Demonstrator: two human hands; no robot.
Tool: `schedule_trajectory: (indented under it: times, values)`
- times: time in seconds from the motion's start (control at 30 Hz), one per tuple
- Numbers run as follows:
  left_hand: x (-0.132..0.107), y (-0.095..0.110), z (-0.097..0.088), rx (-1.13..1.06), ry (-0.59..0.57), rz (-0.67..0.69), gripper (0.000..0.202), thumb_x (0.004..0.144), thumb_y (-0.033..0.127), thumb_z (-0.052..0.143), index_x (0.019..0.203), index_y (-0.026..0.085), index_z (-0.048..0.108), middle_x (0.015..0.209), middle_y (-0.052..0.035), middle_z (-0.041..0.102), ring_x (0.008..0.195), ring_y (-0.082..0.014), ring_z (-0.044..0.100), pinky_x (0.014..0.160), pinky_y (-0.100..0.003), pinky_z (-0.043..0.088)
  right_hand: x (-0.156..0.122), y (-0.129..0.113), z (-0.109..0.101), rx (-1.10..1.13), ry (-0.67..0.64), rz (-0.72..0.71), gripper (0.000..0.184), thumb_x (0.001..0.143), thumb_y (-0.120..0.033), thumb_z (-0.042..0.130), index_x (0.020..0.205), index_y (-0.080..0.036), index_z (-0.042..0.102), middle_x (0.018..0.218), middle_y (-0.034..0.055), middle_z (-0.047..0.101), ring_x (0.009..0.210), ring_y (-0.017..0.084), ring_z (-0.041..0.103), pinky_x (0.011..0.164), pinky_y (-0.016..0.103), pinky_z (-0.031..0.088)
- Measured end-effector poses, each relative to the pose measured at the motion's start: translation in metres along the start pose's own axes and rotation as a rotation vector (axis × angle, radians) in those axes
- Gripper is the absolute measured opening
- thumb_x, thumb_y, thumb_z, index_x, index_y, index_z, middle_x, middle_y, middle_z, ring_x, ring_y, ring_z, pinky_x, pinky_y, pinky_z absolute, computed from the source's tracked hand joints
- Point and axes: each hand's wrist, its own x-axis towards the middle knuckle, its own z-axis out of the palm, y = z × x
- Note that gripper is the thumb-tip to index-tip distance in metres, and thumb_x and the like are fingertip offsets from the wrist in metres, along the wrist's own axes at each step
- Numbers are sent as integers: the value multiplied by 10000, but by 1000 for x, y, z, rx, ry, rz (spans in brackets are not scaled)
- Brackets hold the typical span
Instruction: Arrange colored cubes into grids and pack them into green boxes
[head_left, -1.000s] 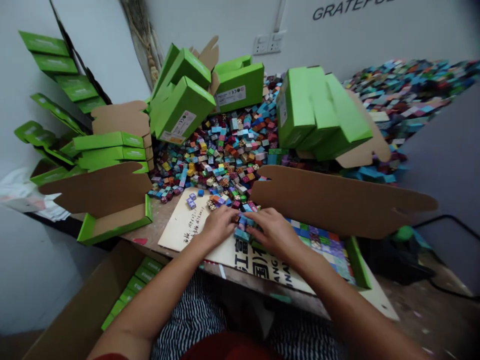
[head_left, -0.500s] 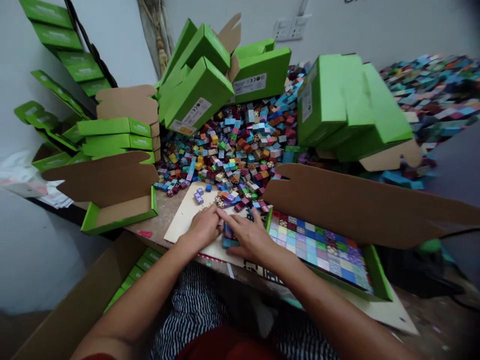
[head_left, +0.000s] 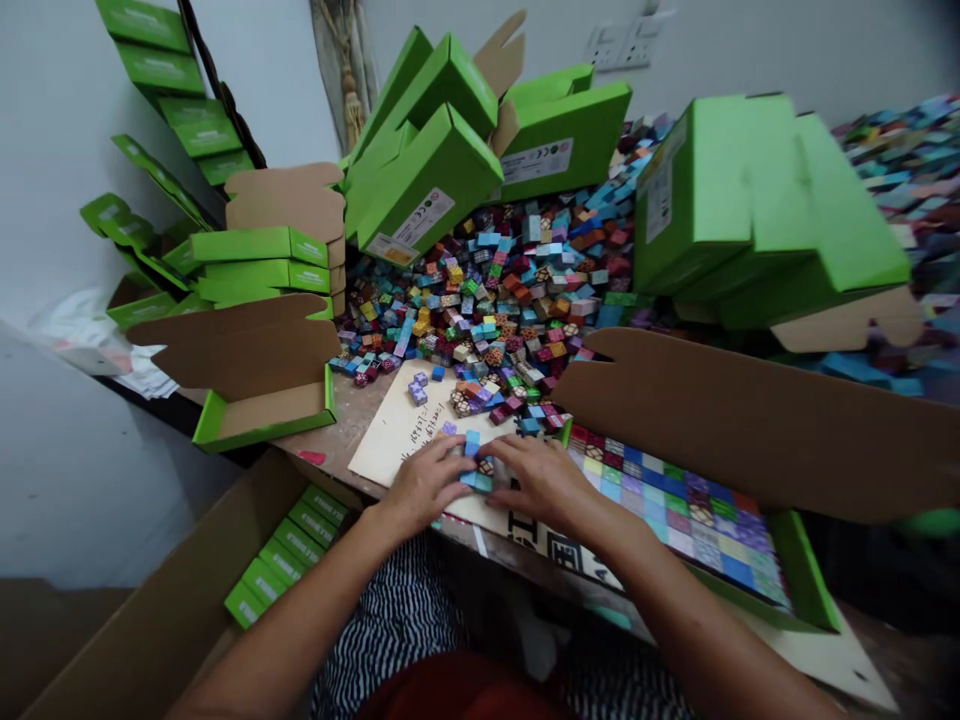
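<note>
In the middle of the head view, a small cluster of coloured cubes, mostly blue with a patterned one, sits on the pale wooden board. My left hand pinches this cluster from the left with thumb and fingers. From the other side my right hand closes its fingertips against the same cubes. Fingers partly cover the cluster. Purple patterned cubes lie loose beyond my left hand. Right of my right hand, an open green box holds neat rows of mixed cubes.
A heap of loose cubes spreads behind the board. Green boxes lean at the back, with more green boxes at right. An open green box stands at left. Below the table edge, a carton holds several green boxes.
My hands have drawn apart slightly, uncovering more of the cube cluster between them. Writing on the board shows more. The whole scene has shifted rightward as the head turned.
</note>
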Motion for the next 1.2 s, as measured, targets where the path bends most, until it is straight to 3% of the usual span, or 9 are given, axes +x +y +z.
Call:
schedule_trajectory:
  times: [0.2, 0.37, 0.53, 0.73, 0.9, 1.03, 1.2]
  values:
    - [17, -2, -9, -17, -161, -28, 322, 773, 235, 725, 1050, 164, 577, 1455, -172, 364, 1372, -272, 315, 1096, -408, 335, 2, -8, 2, -12, -10, 50, 353, 747, -234, 637, 1089, -221, 551, 1061, 72, 657, 974, 281, 565, 802, 395, 353]
    - [28, -7, -14, -84, -223, -59, 416, 679, 263, 795, 1013, 196, 556, 1416, -138, 405, 1288, -293, 421, 1004, -419, 419, 1, -11, -1, -38, -15, 65, 417, 709, -244, 612, 1114, -200, 525, 1080, 69, 641, 978, 274, 532, 790, 375, 313]
    - [20, -3, -13, -120, -195, -59, 496, 656, 263, 809, 1062, 210, 528, 1393, -107, 453, 1254, -286, 452, 1010, -419, 409, 2, 5, -2, -134, 50, 167, 499, 710, -234, 611, 1197, -178, 518, 1116, 92, 631, 1007, 310, 506, 799, 406, 318]
    - [9, -2, -9, -95, -166, -60, 522, 713, 281, 777, 1162, 226, 516, 1443, -113, 408, 1273, -286, 442, 1037, -450, 386, 3, 14, 1, -49, 139, 111, 527, 715, -239, 609, 1231, -197, 510, 1208, 105, 594, 1055, 317, 503, 811, 421, 365]
    - [-3, 1, 0, -11, 11, 50, 705, 711, 401, 778, 1307, 232, 440, 1477, -156, 321, 1336, -336, 346, 1033, -516, 376, -34, 8, -27, 63, 209, 158, 509, 726, -238, 593, 1227, -215, 509, 1220, 104, 580, 1084, 305, 512, 868, 458, 398]
    - [16, 35, 12, 29, 169, 161, 385, 866, 309, 618, 1225, 224, 507, 1343, -120, 481, 1178, -299, 494, 936, -499, 436, -96, 28, -58, 208, 294, 223, 531, 740, -239, 574, 1260, -242, 470, 1242, 79, 557, 1122, 257, 516, 927, 431, 427]
    - [67, 120, 53, -47, -36, 516, 285, 859, 300, 635, 1122, 211, 569, 1193, -47, 607, 1078, -248, 532, 894, -419, 440, -178, 84, -72, 222, 350, 492, 548, 756, -314, 582, 1286, -239, 467, 1198, 94, 568, 1000, 245, 590, 872, 416, 488]
